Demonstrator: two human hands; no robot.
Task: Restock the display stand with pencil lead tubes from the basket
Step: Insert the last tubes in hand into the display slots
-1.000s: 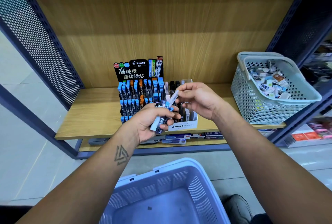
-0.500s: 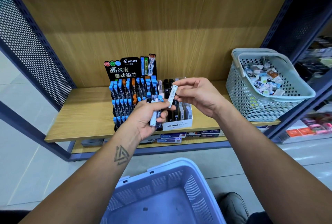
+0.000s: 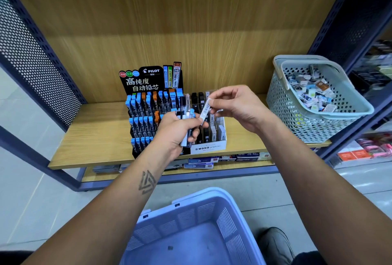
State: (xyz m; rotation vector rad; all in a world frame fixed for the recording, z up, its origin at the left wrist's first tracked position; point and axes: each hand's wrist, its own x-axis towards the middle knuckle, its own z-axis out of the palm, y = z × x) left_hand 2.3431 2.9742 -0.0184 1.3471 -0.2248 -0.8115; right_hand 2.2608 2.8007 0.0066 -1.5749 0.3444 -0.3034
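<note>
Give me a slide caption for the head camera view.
Left hand grips several lead tubes while right hand pinches one white tube before the display stand.

A shelving unit fills the view, its back panel (image 3: 169,20) of warm wood-grain laminate lit from above, brighter in a band across the middle. The wooden shelf board (image 3: 93,137) runs across the bay, with a lower shelf (image 3: 233,165) just beneath it, holding flat boxes laid side by side. Dark blue perforated metal side panels (image 3: 31,63) frame the bay on the left and on the right (image 3: 350,20), joined by a dark blue base rail (image 3: 212,176) along the bottom. The floor (image 3: 31,190) is pale grey tile with thin joints and a soft sheen. At far right a neighbouring shelf bay (image 3: 373,150) shows blurred, colourful packets.
</note>
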